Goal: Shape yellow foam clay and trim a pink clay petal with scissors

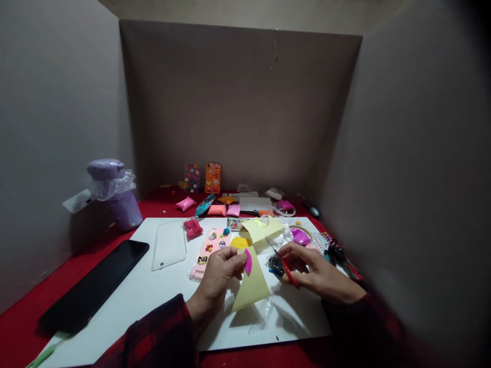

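My left hand [224, 266] pinches a pale yellow sheet of paper [253, 286] and a bright pink curved piece [248, 261] lying against it. In my right hand [312, 271] is a pair of red-handled scissors [286, 268], its blades pointing up and to the left near a second yellow sheet [264, 228]. Whether the two sheets join is hard to make out. A pink phone case [209, 255] with small decorations lies left of the sheets, beside a yellow clay lump [240, 242]. Under my right fingers sits a dark packet [275, 266], partly hidden.
A white board [153, 296] covers the red cloth. On it lie a clear phone case [169, 245] and a black phone [95, 286]. A purple tumbler [125, 204] stands left. Clay packets [217, 210] and two decorated cases [213, 178] are at the back. Grey walls enclose three sides.
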Demonstrator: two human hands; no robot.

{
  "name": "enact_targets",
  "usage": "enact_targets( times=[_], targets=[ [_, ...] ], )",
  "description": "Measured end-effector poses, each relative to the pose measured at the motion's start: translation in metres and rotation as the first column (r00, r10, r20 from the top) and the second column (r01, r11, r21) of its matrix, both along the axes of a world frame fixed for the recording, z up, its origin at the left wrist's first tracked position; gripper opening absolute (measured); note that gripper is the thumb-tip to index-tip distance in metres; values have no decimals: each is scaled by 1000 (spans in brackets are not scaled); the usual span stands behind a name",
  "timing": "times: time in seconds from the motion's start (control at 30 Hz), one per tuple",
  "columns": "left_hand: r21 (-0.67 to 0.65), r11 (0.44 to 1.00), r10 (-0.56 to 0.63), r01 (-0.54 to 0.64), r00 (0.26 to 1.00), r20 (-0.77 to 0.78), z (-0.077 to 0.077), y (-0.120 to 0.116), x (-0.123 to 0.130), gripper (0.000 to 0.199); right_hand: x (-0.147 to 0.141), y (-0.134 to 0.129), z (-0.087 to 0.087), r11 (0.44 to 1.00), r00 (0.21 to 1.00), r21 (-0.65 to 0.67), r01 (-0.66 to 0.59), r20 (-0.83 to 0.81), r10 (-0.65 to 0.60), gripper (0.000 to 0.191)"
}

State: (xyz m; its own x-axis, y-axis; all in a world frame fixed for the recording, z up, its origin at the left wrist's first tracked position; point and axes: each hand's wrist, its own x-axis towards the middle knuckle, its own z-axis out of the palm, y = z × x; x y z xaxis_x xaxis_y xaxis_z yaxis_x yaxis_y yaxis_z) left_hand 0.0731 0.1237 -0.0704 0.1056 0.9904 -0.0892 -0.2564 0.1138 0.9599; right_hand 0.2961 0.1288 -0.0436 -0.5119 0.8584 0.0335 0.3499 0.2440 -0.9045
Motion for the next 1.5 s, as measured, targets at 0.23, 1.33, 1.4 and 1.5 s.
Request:
enact_targets(
  times=[0.23, 1.33, 1.4, 1.5],
  targets=[
    [-29, 1000, -5, 5, 1000, -6, 3, -2, 1, 23, -15, -10, 4, 975, 992, -181, -127, -34, 123, 18],
    [33, 999, 16, -16, 1000, 16, 3, 1, -2, 20, -17, -3, -17, 976, 991, -188, -110, -98, 93, 26],
    [43, 999, 20, -20, 1000, 15, 3, 1, -2, 20, -17, -3, -19, 975, 990, -194, -108, -113, 87, 28],
    [43, 999, 15, -16, 1000, 25, 1, 2, -3, 21, -18, -3, -22, 974, 987, -201, -107, -137, 81, 29]
  ],
)
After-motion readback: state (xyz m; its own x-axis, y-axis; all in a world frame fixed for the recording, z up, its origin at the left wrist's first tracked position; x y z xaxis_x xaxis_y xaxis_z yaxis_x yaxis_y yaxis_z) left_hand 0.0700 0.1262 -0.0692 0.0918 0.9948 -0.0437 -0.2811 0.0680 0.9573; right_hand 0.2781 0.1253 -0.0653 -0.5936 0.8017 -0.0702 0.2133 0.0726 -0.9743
